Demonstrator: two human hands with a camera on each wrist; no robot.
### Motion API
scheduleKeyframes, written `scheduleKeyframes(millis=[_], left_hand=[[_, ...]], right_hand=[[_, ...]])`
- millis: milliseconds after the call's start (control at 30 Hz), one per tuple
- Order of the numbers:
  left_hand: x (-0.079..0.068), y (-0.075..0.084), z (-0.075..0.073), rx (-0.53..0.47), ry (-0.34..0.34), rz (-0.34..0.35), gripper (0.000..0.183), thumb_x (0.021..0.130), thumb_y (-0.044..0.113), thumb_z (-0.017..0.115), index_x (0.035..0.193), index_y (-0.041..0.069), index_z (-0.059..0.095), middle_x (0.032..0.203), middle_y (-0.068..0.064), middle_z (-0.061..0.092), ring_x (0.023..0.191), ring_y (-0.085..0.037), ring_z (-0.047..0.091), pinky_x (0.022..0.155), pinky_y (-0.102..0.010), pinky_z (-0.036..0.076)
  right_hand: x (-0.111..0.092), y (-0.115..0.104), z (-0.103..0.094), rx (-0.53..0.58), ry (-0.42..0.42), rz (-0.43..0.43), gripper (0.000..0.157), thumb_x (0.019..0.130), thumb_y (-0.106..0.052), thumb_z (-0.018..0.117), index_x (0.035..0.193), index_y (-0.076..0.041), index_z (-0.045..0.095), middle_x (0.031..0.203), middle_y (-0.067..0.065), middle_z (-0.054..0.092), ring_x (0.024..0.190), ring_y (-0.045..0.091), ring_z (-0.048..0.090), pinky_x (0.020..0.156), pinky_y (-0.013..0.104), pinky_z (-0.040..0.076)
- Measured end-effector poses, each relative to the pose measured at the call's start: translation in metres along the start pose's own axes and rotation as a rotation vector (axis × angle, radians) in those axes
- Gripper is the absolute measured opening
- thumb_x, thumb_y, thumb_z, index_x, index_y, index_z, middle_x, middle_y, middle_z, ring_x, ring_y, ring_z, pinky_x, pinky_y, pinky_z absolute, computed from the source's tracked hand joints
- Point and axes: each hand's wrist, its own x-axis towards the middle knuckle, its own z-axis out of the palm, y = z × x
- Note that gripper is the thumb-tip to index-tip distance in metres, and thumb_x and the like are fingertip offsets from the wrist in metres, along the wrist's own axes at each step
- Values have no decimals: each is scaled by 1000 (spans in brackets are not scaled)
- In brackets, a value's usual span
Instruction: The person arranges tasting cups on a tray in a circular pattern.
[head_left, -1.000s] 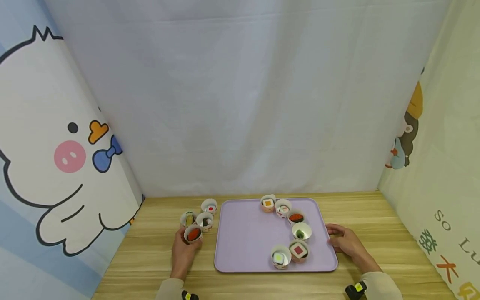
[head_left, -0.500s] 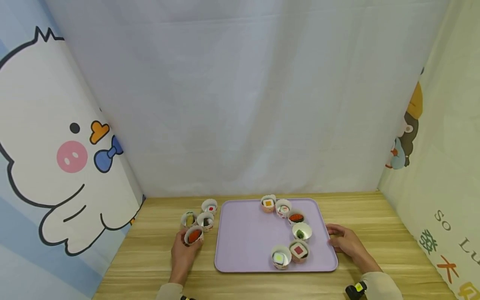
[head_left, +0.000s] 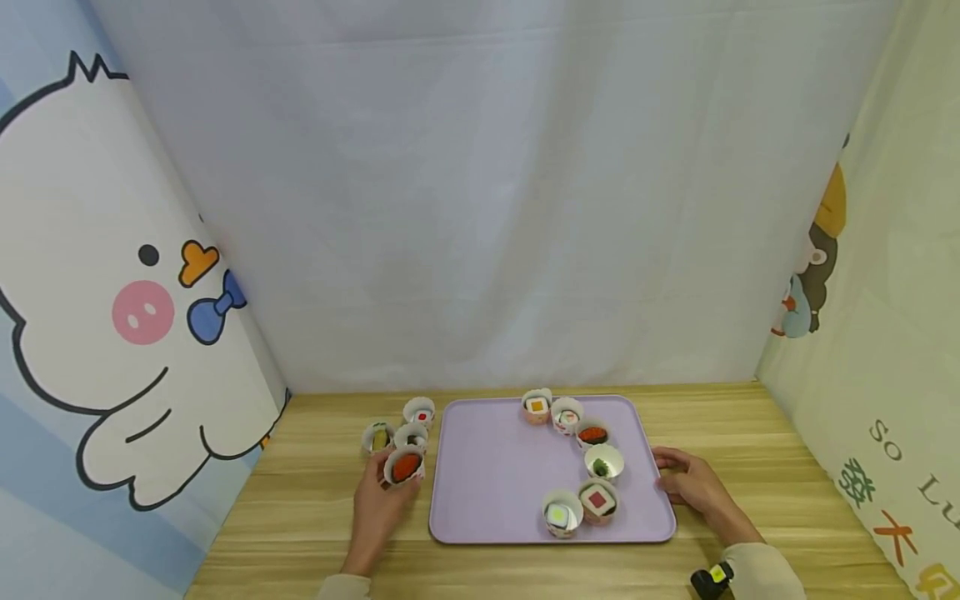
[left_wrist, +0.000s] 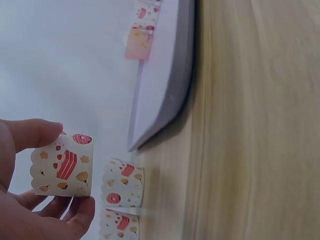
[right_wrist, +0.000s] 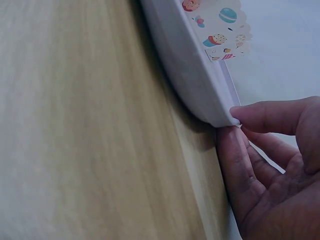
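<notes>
My left hand (head_left: 381,507) grips a paper baking cup (head_left: 405,467) with an orange-red roe sushi piece inside. In the left wrist view this cup (left_wrist: 62,166) shows a cake-slice print, with the thumb on one side and fingers on the other; it is raised off the table. Just behind it stand a cup with a dark-and-white piece (head_left: 412,435), partly hidden, a cup with a yellow piece (head_left: 378,437) and a cup with a red-centred piece (head_left: 418,412). At the right, my right hand (head_left: 697,485) pinches the rim of a lilac tray (head_left: 487,467) between thumb and fingers.
Several sushi cups stand on the tray's right half, among them a green-topped one (head_left: 603,463), a red-square one (head_left: 597,502) and one at the front (head_left: 562,515). A wooden table (head_left: 300,500) lies beneath; a pale curtain (head_left: 480,208) hangs behind.
My left hand has moved to the right with the roe sushi cup, away from the yellow-piece cup and towards the tray. The right hand and tray stay put.
</notes>
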Motion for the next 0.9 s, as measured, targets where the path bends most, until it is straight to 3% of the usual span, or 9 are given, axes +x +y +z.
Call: scheduleKeyframes(millis=[233,533,900], left_hand=[[-5,12,8,-15,-65,51,58,77,5,80,128,1,53,125,-22,62,114,-36,62,95,-42,52],[-12,19,24,-14,-148,69,63,77,9,81,132,4,52,126,-19,62,118,-35,59,95,-44,52],[-22,25,46,15,-240,147,61,75,10,83,127,1,54,123,-19,64,116,-36,60,95,-51,51]], right_hand=[[-2,-1,0,-2,6,-6,61,82,4,64,140,7,45,127,29,53,83,13,62,66,29,58],[-2,-2,0,-12,9,2,61,81,3,65,139,7,46,123,24,56,83,12,62,67,29,58],[-2,-2,0,-1,-3,3,61,82,3,63,141,7,44,128,30,52,84,13,61,66,29,57]])
